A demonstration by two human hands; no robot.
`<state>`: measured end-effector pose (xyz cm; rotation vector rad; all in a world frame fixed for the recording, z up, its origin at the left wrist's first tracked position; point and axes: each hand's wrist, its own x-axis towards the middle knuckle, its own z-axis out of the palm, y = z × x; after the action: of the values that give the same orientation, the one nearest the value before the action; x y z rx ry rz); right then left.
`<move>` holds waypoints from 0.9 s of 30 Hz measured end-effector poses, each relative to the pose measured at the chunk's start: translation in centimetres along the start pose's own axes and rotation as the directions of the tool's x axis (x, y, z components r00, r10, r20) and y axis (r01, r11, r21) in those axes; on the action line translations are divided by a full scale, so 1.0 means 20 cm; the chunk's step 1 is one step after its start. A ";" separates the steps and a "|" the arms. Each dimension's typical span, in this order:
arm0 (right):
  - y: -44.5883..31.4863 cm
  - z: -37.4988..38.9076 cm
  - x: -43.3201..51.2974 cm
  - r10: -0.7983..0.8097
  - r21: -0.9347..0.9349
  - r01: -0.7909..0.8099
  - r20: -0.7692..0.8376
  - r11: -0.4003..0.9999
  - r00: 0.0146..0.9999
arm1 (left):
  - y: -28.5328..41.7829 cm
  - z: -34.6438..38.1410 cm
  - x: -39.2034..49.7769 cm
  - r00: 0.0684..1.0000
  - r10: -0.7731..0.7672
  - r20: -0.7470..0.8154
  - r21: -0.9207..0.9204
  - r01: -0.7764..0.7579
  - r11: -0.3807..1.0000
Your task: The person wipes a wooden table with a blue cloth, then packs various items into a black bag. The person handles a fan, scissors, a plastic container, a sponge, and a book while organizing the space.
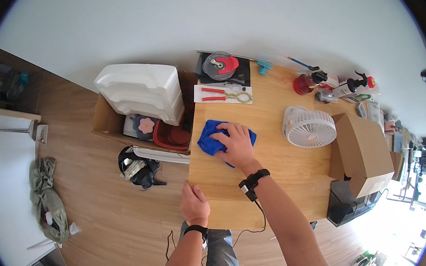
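My right hand (236,146) lies on a crumpled blue cloth (208,139), pressing it to the wooden tabletop (274,173) with bent, spread fingers. Part of the cloth is hidden under the palm. At the table's left edge, my left hand (195,206) holds on near the front, its thumb on top and its other fingers partly hidden. Both wrists wear black straps; a small device with a cable sits on the right one. Beyond the cloth, red-handled pliers (226,93) lie on a white sheet.
A white fan (309,127) and an open cardboard box (364,151) stand to the right, near a black mesh tray (352,202). Bottles (304,83) line the wall side. A clear lid (219,66) sits at the back. Left of the table, a carton (107,118) holds white foam (141,91).
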<state>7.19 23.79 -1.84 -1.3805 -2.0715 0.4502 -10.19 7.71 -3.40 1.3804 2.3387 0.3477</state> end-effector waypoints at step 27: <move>0.02 -0.02 -0.03 0.017 0.004 -0.017 -0.006 1.000 1.000 | -0.01 0.02 -0.02 0.999 0.009 -0.045 -0.064 -0.012 0.998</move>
<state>7.88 23.48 -2.04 -1.3962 -2.0541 0.4562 -9.95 7.35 -3.73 1.3679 2.3353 0.4575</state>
